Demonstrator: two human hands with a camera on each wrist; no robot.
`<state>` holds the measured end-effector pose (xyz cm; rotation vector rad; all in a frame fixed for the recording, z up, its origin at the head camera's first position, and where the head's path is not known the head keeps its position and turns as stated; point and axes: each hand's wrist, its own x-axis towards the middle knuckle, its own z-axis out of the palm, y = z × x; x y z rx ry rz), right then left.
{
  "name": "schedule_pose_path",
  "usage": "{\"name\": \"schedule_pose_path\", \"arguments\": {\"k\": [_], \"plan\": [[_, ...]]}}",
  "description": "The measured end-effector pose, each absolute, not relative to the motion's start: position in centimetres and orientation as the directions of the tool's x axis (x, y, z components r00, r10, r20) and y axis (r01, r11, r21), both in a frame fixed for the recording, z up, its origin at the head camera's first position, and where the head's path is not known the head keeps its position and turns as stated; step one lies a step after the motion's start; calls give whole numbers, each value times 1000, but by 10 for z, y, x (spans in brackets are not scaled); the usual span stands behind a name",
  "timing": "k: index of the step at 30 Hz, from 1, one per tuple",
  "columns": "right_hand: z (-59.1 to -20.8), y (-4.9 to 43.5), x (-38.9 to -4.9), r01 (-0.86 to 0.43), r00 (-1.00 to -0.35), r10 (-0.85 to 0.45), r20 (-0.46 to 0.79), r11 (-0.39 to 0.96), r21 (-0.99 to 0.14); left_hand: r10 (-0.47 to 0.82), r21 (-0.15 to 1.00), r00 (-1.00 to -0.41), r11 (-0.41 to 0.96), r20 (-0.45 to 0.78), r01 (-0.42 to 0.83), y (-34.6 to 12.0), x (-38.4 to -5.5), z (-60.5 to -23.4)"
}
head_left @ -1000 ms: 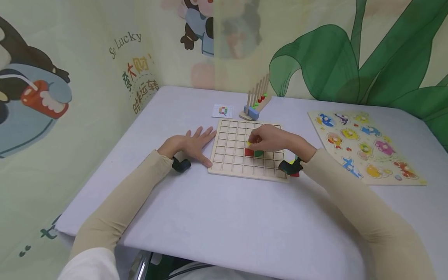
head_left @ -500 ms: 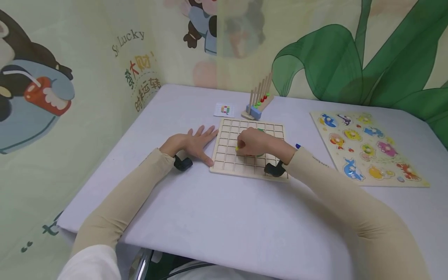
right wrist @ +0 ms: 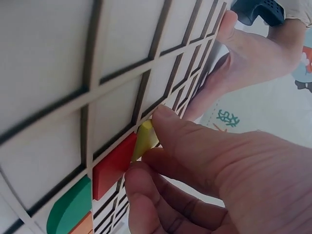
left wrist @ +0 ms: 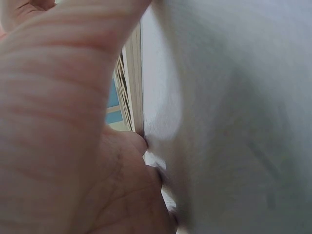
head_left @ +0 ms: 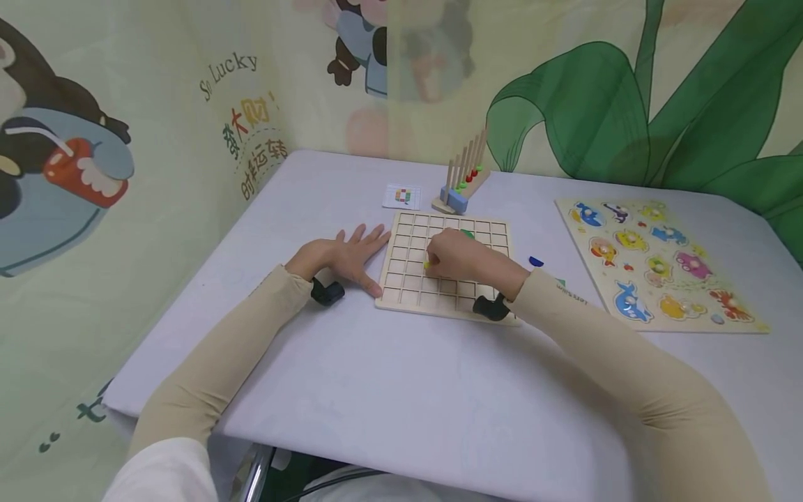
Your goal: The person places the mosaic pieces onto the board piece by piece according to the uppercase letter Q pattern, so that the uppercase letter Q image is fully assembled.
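Board (head_left: 410, 270) partly hidden by right hand (head_left: 459, 255), yellow piece (right wrist: 145, 139) partly covered in its pinch, left hand (head_left: 348, 259) spread at board's edge

Leaving room over tablecloth (head_left: 376, 376) in front of wooden grid board (head_left: 404, 254); being blocked by left hand (head_left: 350, 261) at left edge (head_left: 385, 268), right hand (head_left: 456, 254) over middle cells (head_left: 448, 288), peg stand (head_left: 454, 200) behind, animal puzzle board (head_left: 680, 289) rightward.

Beside the white-draped counter's (head_left: 376, 390) far left corner, the pale green printed cloth wall (head_left: 182, 167) reads "So Lucky", "發大财" and "时来运转"; over the counter, the stretchy beige fabric right sleeve (head_left: 627, 362) seemingly says "Letsslim".
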<state>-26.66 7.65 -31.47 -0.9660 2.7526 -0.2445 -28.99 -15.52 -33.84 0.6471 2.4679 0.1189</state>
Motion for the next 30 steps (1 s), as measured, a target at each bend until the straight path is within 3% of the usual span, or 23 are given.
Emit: {"name": "schedule_pose_path", "arguments": {"k": [19,30], "plan": [[-316,78,-267,-505,-809,-557,-186,822,-264,465,213,-719,883,-516,418,-155,-289,-339],[-316,77,-263,-544,-812,-574,-107,811,-215,455,199,-727,888,-514,414,-154,-290,-340]]}}
